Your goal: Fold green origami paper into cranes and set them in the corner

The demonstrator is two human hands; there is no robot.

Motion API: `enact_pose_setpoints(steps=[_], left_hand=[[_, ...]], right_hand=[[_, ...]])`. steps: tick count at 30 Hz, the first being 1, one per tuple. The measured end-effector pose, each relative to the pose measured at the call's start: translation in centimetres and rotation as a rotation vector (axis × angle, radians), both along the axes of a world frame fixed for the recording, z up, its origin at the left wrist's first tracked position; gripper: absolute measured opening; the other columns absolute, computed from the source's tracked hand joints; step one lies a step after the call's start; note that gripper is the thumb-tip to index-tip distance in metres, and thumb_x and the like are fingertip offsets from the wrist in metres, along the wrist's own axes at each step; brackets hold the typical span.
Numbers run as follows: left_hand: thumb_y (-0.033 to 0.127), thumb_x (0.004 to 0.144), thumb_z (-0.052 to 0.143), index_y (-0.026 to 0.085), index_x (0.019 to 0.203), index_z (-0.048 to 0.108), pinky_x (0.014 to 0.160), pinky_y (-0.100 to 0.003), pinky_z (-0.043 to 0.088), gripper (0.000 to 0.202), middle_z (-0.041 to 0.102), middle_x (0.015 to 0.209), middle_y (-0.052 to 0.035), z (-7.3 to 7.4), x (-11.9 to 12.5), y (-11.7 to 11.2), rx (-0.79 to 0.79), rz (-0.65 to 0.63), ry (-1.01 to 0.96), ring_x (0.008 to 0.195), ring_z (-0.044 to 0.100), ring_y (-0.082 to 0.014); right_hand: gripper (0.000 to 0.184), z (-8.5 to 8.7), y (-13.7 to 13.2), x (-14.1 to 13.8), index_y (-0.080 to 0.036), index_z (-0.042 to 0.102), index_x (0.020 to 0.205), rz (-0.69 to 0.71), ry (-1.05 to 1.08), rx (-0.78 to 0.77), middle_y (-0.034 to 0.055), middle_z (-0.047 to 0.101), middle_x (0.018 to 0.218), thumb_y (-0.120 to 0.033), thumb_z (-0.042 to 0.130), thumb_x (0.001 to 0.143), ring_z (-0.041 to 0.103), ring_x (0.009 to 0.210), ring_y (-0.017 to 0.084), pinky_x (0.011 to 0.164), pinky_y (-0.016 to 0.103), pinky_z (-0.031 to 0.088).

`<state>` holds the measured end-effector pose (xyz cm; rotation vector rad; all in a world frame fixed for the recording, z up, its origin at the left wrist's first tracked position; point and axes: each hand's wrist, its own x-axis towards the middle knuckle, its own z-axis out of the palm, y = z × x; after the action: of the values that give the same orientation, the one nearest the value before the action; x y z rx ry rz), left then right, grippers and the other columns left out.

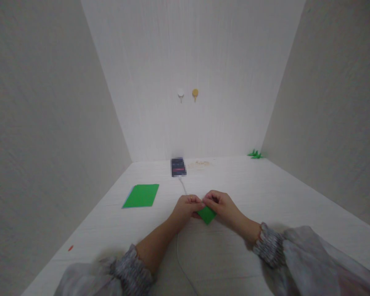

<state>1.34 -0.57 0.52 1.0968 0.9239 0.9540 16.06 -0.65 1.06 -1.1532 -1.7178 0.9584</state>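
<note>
Between both hands is a small piece of folded green paper [207, 215], one corner pointing down toward me. My left hand [189, 206] pinches its left side, thumb on top and fingers beneath. At the paper's upper right edge, my right hand [219, 202] pinches with thumb and forefinger. The fingers cover the paper's upper part, so its full shape is hidden. To the left, a stack of flat green paper squares [142, 195] lies on the white table [111, 230].
A phone-like device [178, 167], blurred out, stands at the back with a white cable [181, 263] running toward me under my hands. Green folded pieces [255, 154] lie in the far right corner. A small red object [70, 248] is at left. Two hooks [195, 93] hang on the back wall.
</note>
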Motion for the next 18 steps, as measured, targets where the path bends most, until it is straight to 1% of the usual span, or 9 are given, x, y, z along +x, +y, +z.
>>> enact_pose_setpoints(steps=[6,10,14,18], left_hand=[[0.033,0.05,0.072,0.009,0.059,0.058,0.051,-0.024,0.046,0.029,0.057,0.052,-0.0001,-0.06,-0.17,0.28,0.018,-0.043,0.01,0.048,0.053,-0.0096],[0.035,0.055,0.069,0.009,0.062,0.059,0.053,-0.024,0.046,0.029,0.06,0.055,-0.0019,0.02,-0.36,0.23,0.051,-0.061,0.061,0.049,0.056,-0.0105],[0.037,0.059,0.065,0.01,0.066,0.058,0.054,-0.024,0.046,0.028,0.063,0.056,-0.0043,-0.08,-0.56,0.09,0.051,-0.09,0.115,0.052,0.059,-0.013],[0.036,0.061,0.064,0.01,0.066,0.058,0.054,-0.025,0.046,0.027,0.065,0.057,-0.0056,0.01,-0.68,-0.05,0.032,-0.092,0.116,0.053,0.061,-0.014]], right_hand=[[0.018,-0.33,0.06,0.08,-0.015,0.056,0.062,-0.048,0.001,0.01,-0.001,0.051,0.053,-0.031,0.053,0.069,0.044,0.05,0.01,0.045,0.021,0.034],[0.018,-0.25,0.28,0.45,-0.015,0.056,0.061,-0.057,0.02,0.031,-0.0012,0.05,0.053,-0.03,0.052,0.07,0.044,0.05,0.01,0.045,0.021,0.034],[0.02,0.09,0.47,0.85,-0.015,0.055,0.06,-0.075,0.077,-0.001,-0.0014,0.05,0.052,-0.033,0.053,0.068,0.044,0.047,0.01,0.044,0.022,0.034],[0.02,-0.05,0.72,0.99,-0.015,0.054,0.06,-0.077,0.142,-0.049,-0.0014,0.051,0.052,-0.034,0.056,0.066,0.045,0.047,0.01,0.044,0.022,0.035]])
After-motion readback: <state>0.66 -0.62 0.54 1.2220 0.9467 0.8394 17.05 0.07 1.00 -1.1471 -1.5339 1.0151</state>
